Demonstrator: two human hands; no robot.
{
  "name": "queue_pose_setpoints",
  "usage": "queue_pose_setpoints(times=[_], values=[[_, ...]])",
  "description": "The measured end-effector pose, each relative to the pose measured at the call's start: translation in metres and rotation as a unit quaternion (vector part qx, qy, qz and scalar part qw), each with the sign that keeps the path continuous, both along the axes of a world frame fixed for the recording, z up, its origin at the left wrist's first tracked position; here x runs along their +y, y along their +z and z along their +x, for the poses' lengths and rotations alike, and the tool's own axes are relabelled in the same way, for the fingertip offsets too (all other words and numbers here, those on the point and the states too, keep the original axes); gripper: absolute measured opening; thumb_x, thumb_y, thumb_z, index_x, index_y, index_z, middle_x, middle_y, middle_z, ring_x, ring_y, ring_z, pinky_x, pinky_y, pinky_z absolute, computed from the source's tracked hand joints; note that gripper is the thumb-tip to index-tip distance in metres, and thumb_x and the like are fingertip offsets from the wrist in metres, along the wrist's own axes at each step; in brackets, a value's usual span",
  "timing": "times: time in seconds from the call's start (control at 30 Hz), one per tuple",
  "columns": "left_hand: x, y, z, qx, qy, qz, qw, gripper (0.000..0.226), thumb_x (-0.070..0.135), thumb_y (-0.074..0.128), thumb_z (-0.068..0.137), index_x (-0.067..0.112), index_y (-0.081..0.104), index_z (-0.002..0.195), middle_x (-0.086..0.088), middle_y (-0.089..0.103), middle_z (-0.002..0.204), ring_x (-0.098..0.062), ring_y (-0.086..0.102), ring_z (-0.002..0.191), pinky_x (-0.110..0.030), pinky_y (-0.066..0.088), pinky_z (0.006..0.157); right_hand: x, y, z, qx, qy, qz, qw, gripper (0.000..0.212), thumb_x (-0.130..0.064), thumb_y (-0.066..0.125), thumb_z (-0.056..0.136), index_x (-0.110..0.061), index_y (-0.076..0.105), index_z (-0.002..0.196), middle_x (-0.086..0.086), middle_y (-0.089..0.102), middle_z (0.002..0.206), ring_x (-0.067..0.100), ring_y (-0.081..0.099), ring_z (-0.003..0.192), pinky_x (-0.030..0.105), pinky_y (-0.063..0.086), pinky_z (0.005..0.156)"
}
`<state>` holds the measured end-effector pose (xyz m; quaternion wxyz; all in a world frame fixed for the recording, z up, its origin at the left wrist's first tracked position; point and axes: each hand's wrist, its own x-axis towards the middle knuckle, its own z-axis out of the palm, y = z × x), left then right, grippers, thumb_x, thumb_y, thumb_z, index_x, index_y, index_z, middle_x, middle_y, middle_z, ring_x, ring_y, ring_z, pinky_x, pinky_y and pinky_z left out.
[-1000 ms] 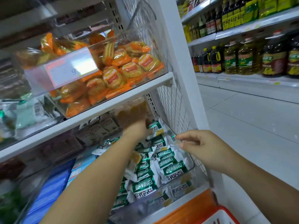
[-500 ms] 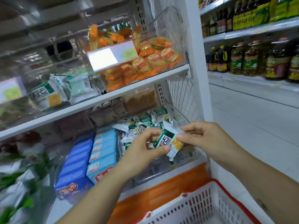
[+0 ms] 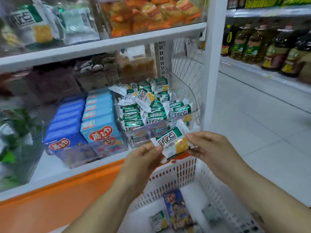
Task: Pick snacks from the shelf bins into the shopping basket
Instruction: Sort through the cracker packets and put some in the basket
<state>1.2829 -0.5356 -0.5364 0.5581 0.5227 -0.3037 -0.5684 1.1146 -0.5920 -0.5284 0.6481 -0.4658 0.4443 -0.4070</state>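
**Fingertips (image 3: pixel 157 148) pinching one packet (image 3: pixel 171 142) above the basket (image 3: pixel 170 174) rim**

Pinched thumb to forefinger by left hand (image 3: pixel 143 157) at the wrapper's left edge and by right hand (image 3: pixel 212 148) at its right edge; held flat, print upward, stretched between the two sets of fingertips. Below the fingers and nearer the body: white shopping basket. Just beyond the fingertips: clear bin (image 3: pixel 151 108) heaped with the same green-and-white packets. Left of the left fingers: blue boxes (image 3: pixel 99 118).

For a clean drop, probably: release with one hand first, keep a light pinch with the other, bring it back over the middle of the basket, lower well inside the rim, then let go. No tossing, for fear of a light wrapper glancing off the wall. No squeezing at the centre, likely brittle inside.

Counted: one packet between the fingers. Three things in the basket beneath them: one matching packet (image 3: pixel 159 221), one blue wrapped snack (image 3: pixel 178 209), one greyish packet (image 3: pixel 210 214) too blurred to name. Beyond the fingertips, well over a dozen in the bin, too piled for an exact figure. Blue boxes in two rows, about half a dozen per row, back ones unclear
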Motion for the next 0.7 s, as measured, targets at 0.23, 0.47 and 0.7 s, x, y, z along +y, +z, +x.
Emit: queue_pose_setpoints(times=[0.23, 0.47, 0.7], values=[[-0.001, -0.007, 0.019, -0.051, -0.017, -0.011, 0.999, 0.018, 0.024, 0.065, 0.07, 0.011, 0.053, 0.07, 0.002, 0.059, 0.055, -0.008, 0.057, 0.053, -0.021, 0.053, 0.059, -0.009, 0.003, 0.002, -0.034, 0.056, 0.062, 0.996, 0.013, -0.006, 0.058, 0.087, -0.004, 0.067, 0.077, 0.007, 0.072, 0.074, 0.016, 0.068, 0.065, 0.022, 0.057, 0.061], [0.009, 0.002, 0.03, -0.124, -0.066, -0.052, 0.989, 0.024, 0.031, 0.061, 0.074, 0.01, 0.054, 0.084, -0.012, 0.066, 0.076, -0.02, 0.065, 0.07, -0.037, 0.056, 0.078, -0.015, -0.002, 0.0, 0.025, 0.088, 0.059, 0.994, 0.014, -0.014, 0.059, 0.088, -0.008, 0.069, 0.079, 0.008, 0.068, 0.082, 0.013, 0.055, 0.061, 0.023, 0.044, 0.065], [0.011, 0.002, 0.029, -0.188, -0.038, -0.026, 0.981, 0.017, 0.023, 0.056, 0.088, 0.007, 0.058, 0.088, -0.006, 0.074, 0.084, -0.017, 0.07, 0.074, -0.026, 0.057, 0.07, -0.006, 0.0, 0.002, 0.015, 0.088, 0.04, 0.995, 0.012, -0.016, 0.059, 0.087, -0.008, 0.067, 0.086, 0.007, 0.075, 0.087, 0.013, 0.069, 0.063, 0.018, 0.04, 0.054]])
